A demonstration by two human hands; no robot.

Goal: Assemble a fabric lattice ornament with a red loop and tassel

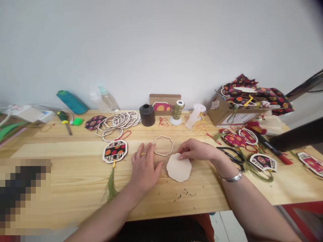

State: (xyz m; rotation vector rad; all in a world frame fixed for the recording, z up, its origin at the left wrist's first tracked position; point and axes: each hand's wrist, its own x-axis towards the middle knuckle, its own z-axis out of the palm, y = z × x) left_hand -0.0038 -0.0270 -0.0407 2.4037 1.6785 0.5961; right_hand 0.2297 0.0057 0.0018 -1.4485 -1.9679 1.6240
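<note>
My left hand point(145, 164) lies on the wooden tabletop with its fingers stretched out. Its fingertips reach close to a thin wooden outline frame point(163, 155) with a scalloped edge. My right hand point(193, 149) is closed on the top edge of a plain, pale scalloped plaque point(179, 169); part of the grip is hidden behind the hand. Left of my left hand lies a patterned ornament point(115, 151) with pale latticework, dark floral cloth and a green tassel point(111, 185).
Lattice frames point(118, 122) lie piled at back left. Behind stand a black thread cone point(147, 115) and a camouflage-coloured thread spool point(179, 111). Black scissors point(233, 155) lie right of my right wrist, among tasselled ornaments point(262, 162). A cardboard box point(219, 112) holds patterned cloth. Dark scraps point(183, 194) litter the front.
</note>
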